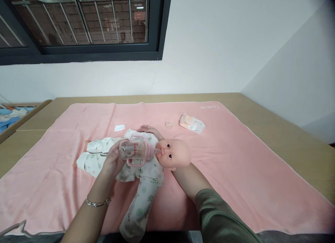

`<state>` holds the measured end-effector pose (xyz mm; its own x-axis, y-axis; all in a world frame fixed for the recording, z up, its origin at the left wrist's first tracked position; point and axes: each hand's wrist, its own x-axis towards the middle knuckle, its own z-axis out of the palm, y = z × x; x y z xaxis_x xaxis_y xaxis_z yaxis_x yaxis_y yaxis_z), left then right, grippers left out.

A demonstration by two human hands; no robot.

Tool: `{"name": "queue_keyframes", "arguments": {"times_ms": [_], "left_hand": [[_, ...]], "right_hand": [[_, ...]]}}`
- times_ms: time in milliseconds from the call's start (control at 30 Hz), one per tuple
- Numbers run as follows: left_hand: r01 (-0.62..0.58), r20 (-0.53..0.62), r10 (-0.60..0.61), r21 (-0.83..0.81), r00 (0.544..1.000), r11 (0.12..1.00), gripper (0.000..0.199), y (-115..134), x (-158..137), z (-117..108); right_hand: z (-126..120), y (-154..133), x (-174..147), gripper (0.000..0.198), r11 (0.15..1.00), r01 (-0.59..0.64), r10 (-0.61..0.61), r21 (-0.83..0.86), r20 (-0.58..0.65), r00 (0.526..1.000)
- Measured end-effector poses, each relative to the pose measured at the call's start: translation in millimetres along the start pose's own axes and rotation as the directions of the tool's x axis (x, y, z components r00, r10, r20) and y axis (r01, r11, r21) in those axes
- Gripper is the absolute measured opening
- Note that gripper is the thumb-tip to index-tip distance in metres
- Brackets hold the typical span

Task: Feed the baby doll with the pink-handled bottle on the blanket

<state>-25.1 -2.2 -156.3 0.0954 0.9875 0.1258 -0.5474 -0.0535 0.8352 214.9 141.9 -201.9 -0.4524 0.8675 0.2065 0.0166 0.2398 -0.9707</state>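
A baby doll (pixel 174 153) in white patterned clothes lies on its back across the pink blanket, its head to the right. My left hand (pixel 115 156) is closed around the base of a clear baby bottle (pixel 133 150) with pink handles. The bottle is held level, its teat touching the doll's mouth. Behind the doll's head and neck passes my right forearm, supporting it. My right hand (pixel 148 128) comes out on the far side, fingers curved along the doll's far arm; its palm is hidden. One doll sleeve hangs toward me over the near edge.
On the pink blanket (pixel 235 187), beyond the doll, lie a folded white tissue (pixel 119 128), a small clear cap (pixel 169 125) and a white plastic packet (pixel 192 123). The wooden tabletop (pixel 285 142) meets a white wall. A barred window (pixel 154 54) is above; a wooden-edged bin (pixel 15 115) with cloths stands left.
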Motion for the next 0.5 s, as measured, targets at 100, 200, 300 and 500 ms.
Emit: {"name": "queue_keyframes", "arguments": {"times_ms": [100, 200, 300, 500], "left_hand": [[-0.002, -0.012, 0.002, -0.001, 1.000, 1.000, 0.066, 0.7, 0.2, 0.5], [0.003, -0.013, -0.003, -0.005, 1.000, 1.000, 0.067, 0.7, 0.2, 0.3], [-0.002, -0.014, 0.002, -0.008, 1.000, 1.000, 0.067, -0.2, 0.1, -0.5], [0.010, -0.015, -0.010, 0.010, 1.000, 1.000, 0.068, -1.3, 0.3, -2.2]], "right_hand": [[2.2, -1.5, -4.5, 0.072, 1.000, 0.006, -0.006, 0.001, -0.007, 1.000], [4.1, -7.0, -10.0, 0.075, 1.000, 0.010, -0.010, 0.001, -0.013, 1.000], [5.7, -14.4, -14.9, 0.080, 1.000, 0.013, -0.013, 0.004, -0.014, 1.000], [10.3, -27.4, -28.9, 0.076, 1.000, 0.010, -0.009, 0.010, -0.028, 1.000]]}}
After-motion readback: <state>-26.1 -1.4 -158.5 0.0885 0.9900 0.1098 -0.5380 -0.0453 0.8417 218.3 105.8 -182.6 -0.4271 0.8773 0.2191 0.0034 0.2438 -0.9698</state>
